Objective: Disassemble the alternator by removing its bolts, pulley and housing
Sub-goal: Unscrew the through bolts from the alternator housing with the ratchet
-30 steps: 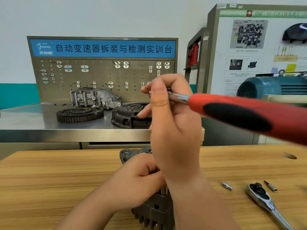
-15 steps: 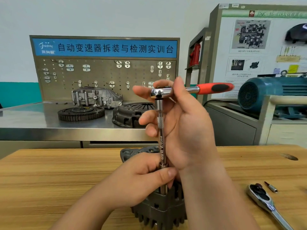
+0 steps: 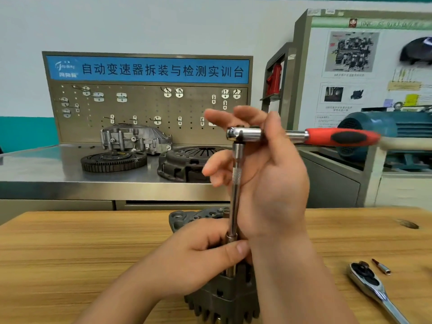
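Nearest, the alternator (image 3: 224, 300) is stood on edge on the wooden table (image 3: 70, 253), low in the centre of the view. It is steadied by the left hand (image 3: 196, 260), whose fingers and thumb are curled round the foot of the extension bar (image 3: 236, 183) where it meets the housing. The bolt beneath is hidden, so how well the socket is seated cannot be told. If it is only partly seated, the bolt head could be rounded once force is applied.

Above, the ratchet (image 3: 243, 134) is held at its head by the right hand (image 3: 268, 183), with the thumb laid over the neck and the fingers loosely spread. The red handle is left unsupported. With so tall a bar, a sideways pull could tip the socket off or topple the unclamped alternator, and the left thumb might be pinched.

To the right, a second ratchet (image 3: 369, 284) and a small bit (image 3: 381, 267) could be swept aside by a forearm. Beyond, a flywheel (image 3: 113, 161) and a clutch cover (image 3: 187, 162) on the steel bench (image 3: 46, 169) are judged well clear.
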